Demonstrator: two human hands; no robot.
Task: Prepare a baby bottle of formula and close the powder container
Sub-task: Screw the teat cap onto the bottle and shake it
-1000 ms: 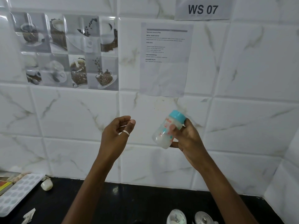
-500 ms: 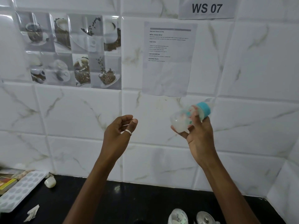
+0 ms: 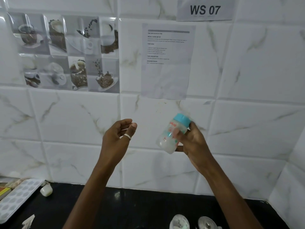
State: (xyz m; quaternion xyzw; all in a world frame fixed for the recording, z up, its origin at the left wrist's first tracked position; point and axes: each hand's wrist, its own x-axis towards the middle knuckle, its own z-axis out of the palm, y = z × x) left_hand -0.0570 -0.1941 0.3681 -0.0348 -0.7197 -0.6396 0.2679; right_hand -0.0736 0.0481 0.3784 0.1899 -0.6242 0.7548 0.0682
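My right hand [image 3: 191,142] grips a small clear baby bottle [image 3: 166,141] with a teal collar on top and white liquid in its lower part. It is held up in front of the tiled wall, tilted with the collar up and to the right, and it looks blurred. My left hand [image 3: 117,139] hangs in the air to the left of the bottle, apart from it, fingers loosely curled and holding nothing; a ring sits on the thumb. The powder container cannot be made out for certain.
A black counter [image 3: 132,209] runs below. At its bottom edge stand a clear domed cap [image 3: 179,222] and a metal lidded vessel [image 3: 207,223]. At the left lie a white ice tray [image 3: 16,195], a small white piece [image 3: 46,190] and crumpled paper [image 3: 28,222].
The bottle swung up to the right until nearly sideways, then came back down and left to a steeper tilt. My left hand stayed where it was.
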